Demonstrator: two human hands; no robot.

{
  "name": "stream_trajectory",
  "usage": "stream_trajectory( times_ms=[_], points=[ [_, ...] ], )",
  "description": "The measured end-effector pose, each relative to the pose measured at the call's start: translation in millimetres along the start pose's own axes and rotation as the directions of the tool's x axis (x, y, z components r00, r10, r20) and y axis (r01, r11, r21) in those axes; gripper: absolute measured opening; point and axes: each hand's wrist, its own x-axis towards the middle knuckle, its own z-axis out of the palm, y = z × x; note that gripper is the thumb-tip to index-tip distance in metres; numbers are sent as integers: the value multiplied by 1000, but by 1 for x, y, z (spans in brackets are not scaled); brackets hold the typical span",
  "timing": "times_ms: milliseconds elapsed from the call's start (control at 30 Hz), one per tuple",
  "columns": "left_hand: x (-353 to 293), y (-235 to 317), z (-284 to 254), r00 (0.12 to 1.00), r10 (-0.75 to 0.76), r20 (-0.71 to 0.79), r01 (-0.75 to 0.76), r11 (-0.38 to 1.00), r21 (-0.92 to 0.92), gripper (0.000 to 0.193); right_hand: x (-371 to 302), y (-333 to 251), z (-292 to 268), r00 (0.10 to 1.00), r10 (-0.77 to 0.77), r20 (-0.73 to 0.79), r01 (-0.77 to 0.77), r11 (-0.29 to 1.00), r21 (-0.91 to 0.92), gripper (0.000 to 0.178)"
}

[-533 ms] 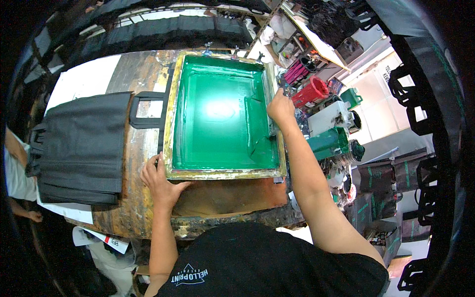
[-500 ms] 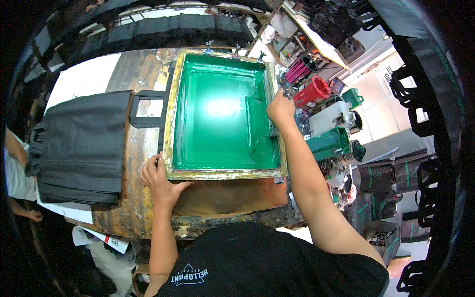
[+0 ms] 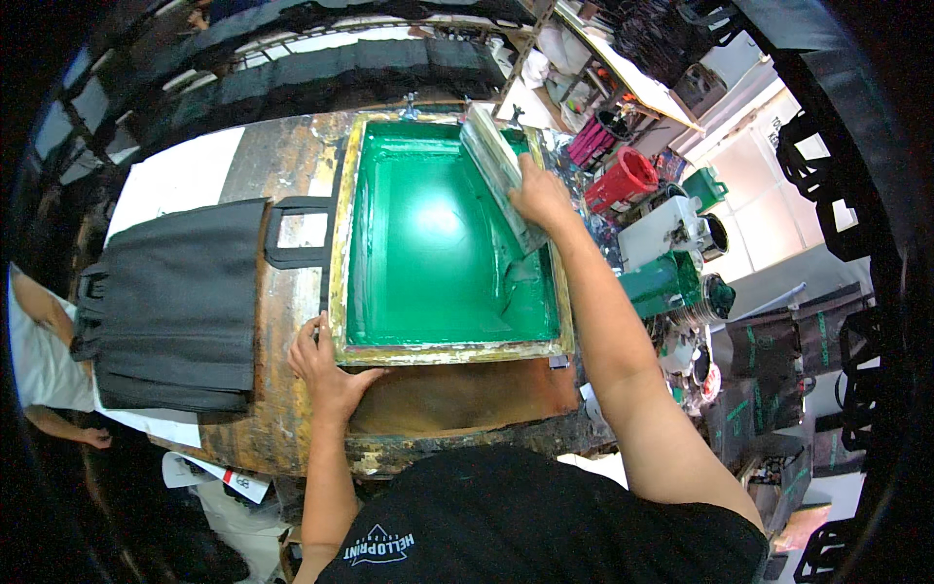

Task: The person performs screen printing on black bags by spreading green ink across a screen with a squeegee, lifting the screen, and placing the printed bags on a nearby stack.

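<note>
A screen printing frame [image 3: 341,292] with a worn, yellowish wooden border lies on the paint-stained table. Green ink [image 3: 418,282] covers its mesh, thicker along the edges and in a streaked patch at the lower right. My right hand [image 3: 541,198] is closed around a long squeegee [image 3: 484,146], which slants over the right part of the screen. At the near left corner, my left hand [image 3: 329,378] grips the frame, its thumb along the front edge and its fingers along the side. A black bag handle [image 3: 282,234] sticks out left of the frame.
Stacked black bags [image 3: 180,302] lie on the left over white sheets. On the right stand ink containers, including a red tub [image 3: 623,180] and a green one [image 3: 662,284]. Clamps [image 3: 412,105] sit at the frame's far edge. Another person's arm [image 3: 63,423] shows at far left.
My right hand has lifted the squeegee from the screen's right edge and swung it leftward to a slant over the ink. My left hand stays at the corner. The view has shifted slightly.
</note>
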Motion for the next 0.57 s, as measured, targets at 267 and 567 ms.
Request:
stream_trajectory(
  times_ms=[267, 567],
  points=[
    [34, 7, -8, 982, 108, -157, -135, 975, -174, 129, 94, 19, 8, 870, -468, -158, 470, 882, -22, 54],
    [264, 92, 27, 856, 506, -107, -515, 855, -68, 69, 156, 28, 38, 812, -575, -100, 571, 818, -71, 60]
  ],
)
